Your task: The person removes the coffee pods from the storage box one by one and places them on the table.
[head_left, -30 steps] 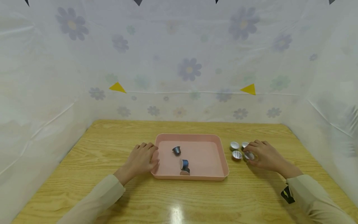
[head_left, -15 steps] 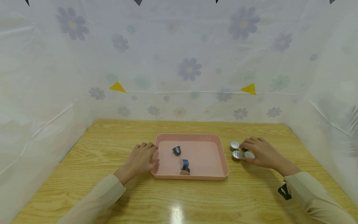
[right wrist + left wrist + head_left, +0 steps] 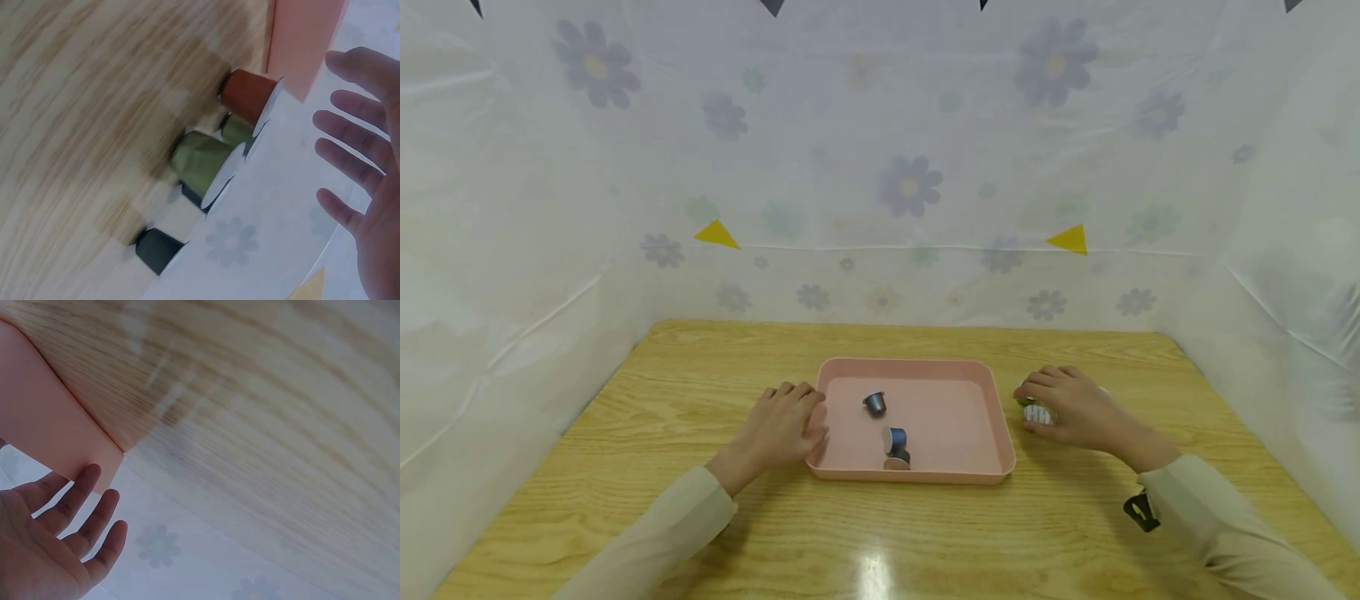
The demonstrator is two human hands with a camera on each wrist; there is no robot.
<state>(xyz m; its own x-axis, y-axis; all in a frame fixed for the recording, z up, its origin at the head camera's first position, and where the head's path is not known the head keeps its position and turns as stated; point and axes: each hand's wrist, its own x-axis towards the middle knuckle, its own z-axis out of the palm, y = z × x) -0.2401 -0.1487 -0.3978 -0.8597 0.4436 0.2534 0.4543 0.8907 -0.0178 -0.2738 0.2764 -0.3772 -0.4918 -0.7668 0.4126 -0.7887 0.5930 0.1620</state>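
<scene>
My left hand [image 3: 778, 423] rests at the left rim of a pink tray [image 3: 940, 477], its fingers slightly bent. In the left wrist view, one fingertip overlaps the tray's outer wall [image 3: 59, 419], and another goes behind the rim. Inside the tray lie a dark grey coffee capsule [image 3: 875, 404], a blue one [image 3: 895, 439] and a dark one [image 3: 897, 460]. My right hand [image 3: 1071, 408] hovers over coffee capsules right of the tray, fingers apart and holding nothing. These stand lid up: a reddish-brown one [image 3: 250, 95], a green one [image 3: 200, 161] and a dark green one [image 3: 157, 250], with others partly hidden.
The wooden table [image 3: 737, 542] carries the tray and capsules. A pale flower-print sheet [image 3: 820, 167] encloses the back and sides. Yellow triangles [image 3: 1067, 240] mark the back sheet.
My right hand has shifted left over the group of capsules, toward the ones nearest the tray, and now covers most of them. My left hand and the capsules in the tray have stayed put.
</scene>
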